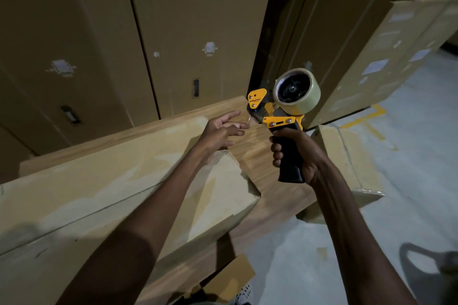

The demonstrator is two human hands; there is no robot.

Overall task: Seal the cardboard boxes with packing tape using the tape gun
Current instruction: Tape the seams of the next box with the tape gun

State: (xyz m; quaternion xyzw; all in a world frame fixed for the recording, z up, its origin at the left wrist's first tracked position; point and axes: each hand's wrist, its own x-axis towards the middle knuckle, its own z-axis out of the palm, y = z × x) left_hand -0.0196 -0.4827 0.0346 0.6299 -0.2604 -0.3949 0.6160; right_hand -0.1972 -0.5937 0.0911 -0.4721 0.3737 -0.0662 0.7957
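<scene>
The right hand (301,153) grips the black handle of the tape gun (285,111), held upright above the cardboard box (111,188) (its flaps lie unsealed). The left hand (220,131) reaches with loose fingers toward the gun's nose, holding nothing clearly visible.

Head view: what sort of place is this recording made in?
Most likely a warehouse or stockroom. Tall cardboard cartons stand stacked in rows, the concrete floor carries painted yellow lines, and the right hand holds a tape gun over an unsealed box.
</scene>
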